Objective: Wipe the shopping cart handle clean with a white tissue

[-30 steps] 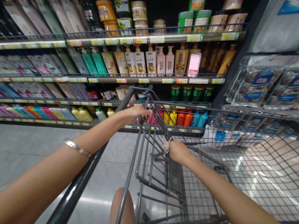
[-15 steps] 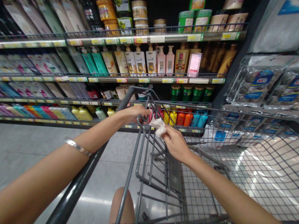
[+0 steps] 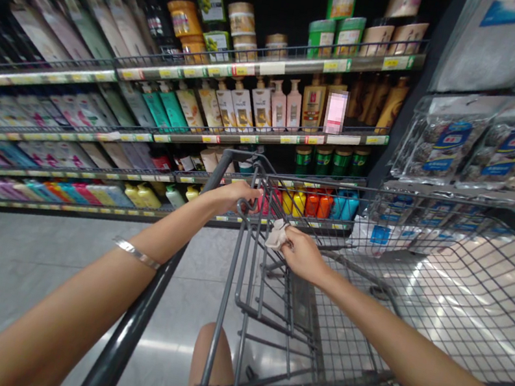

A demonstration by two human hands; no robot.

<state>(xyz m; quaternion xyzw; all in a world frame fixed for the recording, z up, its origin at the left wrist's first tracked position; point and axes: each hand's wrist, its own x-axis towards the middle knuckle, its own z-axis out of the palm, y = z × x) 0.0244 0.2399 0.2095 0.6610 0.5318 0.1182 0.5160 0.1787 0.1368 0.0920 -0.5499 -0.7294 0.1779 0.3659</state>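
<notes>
My left hand (image 3: 234, 196), a silver bangle on its wrist, is closed at the far upper corner of a grey shopping cart (image 3: 228, 267), on the metal frame by the wire loop. Its fingertips are partly hidden there. A crumpled white tissue (image 3: 276, 234) is pinched in the fingers of my right hand (image 3: 304, 253). That hand is over the folding wire part of the cart, a little lower and to the right of my left hand. The tissue hangs close to the wires; whether it touches them I cannot tell.
Store shelves (image 3: 267, 132) with bottles and jars run across the back. Packs of metal scourers (image 3: 446, 142) hang at the right. The cart's dark handle bar (image 3: 130, 330) slants along my left forearm. My knee (image 3: 209, 349) shows below, over the grey floor (image 3: 62, 266).
My right hand has moved slightly down and right with the tissue, away from my left hand and the wire loop. My left hand stays at the cart's corner.
</notes>
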